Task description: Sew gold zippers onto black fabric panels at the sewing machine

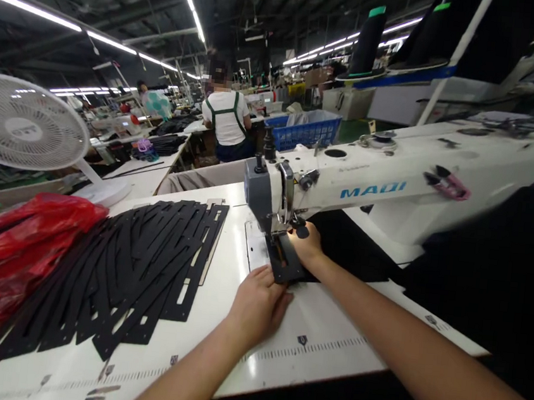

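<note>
A white sewing machine (373,186) stands on the white table. Under its needle area lies a black slotted strip (284,262) on black fabric (352,244). My left hand (259,301) rests at the near end of the strip, fingertips on its edge, thumb bent in; whether it grips the strip is hard to make out. Beyond it, my right hand (307,245) presses on the strip's right side close to the presser foot, its fingers partly hidden by the machine. Many similar black strips (131,262) are fanned out on the table to the left.
Red plastic bag (17,256) lies at the left edge, with a white fan (24,127) behind it. A blue basket (305,131) and a person (225,116) with their back turned are beyond the table. Thread cones (366,45) stand at upper right. Pink-handled snips (450,184) hang on the machine.
</note>
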Motion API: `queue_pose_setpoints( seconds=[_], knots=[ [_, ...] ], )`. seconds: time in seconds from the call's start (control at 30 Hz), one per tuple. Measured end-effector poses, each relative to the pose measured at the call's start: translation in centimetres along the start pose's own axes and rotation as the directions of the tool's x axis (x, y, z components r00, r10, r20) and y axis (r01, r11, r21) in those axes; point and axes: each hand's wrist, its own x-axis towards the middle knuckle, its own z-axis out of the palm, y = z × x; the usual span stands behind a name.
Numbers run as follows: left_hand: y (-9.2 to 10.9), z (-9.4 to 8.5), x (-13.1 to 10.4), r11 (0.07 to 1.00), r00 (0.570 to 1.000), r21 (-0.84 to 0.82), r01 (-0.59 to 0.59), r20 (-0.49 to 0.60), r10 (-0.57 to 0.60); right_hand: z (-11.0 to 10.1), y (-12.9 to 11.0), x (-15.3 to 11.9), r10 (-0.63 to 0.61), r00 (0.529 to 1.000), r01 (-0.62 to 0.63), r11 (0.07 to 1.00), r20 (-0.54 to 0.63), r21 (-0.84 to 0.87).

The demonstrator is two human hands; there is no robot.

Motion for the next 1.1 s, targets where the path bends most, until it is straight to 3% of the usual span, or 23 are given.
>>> queue_pose_setpoints(
  seconds=[0.13, 0.2, 0.27, 0.37, 0.43, 0.63, 0.9, 1.1],
  knots=[
    [0.6, 0.0, -1.0, 0.976, 0.976, 0.103, 0.194, -0.116, -0.182, -1.2, 0.5, -1.5, -0.101, 0.995, 0.100, 0.994, 0.020, 0.042],
    [0.7, 0.1, -1.4, 0.952, 0.953, 0.147, 0.270, -0.185, -0.241, -2.2, 1.1, -3.9, -0.247, 0.968, 0.244, 0.967, 0.040, 0.076],
    [0.6, 0.2, -1.5, 0.962, 0.964, 0.171, 0.215, -0.195, -0.181, -3.0, 1.9, -6.7, -0.460, 0.887, 0.457, 0.886, 0.034, 0.074],
    [0.1, 0.2, -1.2, 0.983, 0.993, 0.182, -0.012, -0.110, 0.032, -3.3, 3.0, -10.2, -0.678, 0.735, 0.677, 0.734, -0.007, -0.049],
    [-0.3, 0.1, -0.9, 0.978, 0.991, 0.181, -0.100, -0.067, 0.114, -3.2, 3.3, -11.4, -0.705, 0.709, 0.699, 0.705, -0.017, -0.119],
    [-1.3, -0.5, 0.2, 0.966, 0.985, 0.198, -0.165, -0.021, 0.172, -3.0, 3.2, -11.0, -0.700, 0.714, 0.693, 0.705, 0.012, -0.153],
    [-3.6, -0.8, 2.3, 0.967, 0.981, 0.165, -0.193, 0.014, 0.193, -3.0, 2.4, -8.7, -0.643, 0.760, 0.650, 0.751, 0.095, -0.119],
    [-4.2, -0.3, 2.0, 0.978, 0.982, 0.162, -0.134, -0.113, 0.154, -2.9, 2.0, -8.0, -0.653, 0.757, 0.650, 0.753, 0.001, -0.107]
  ],
)
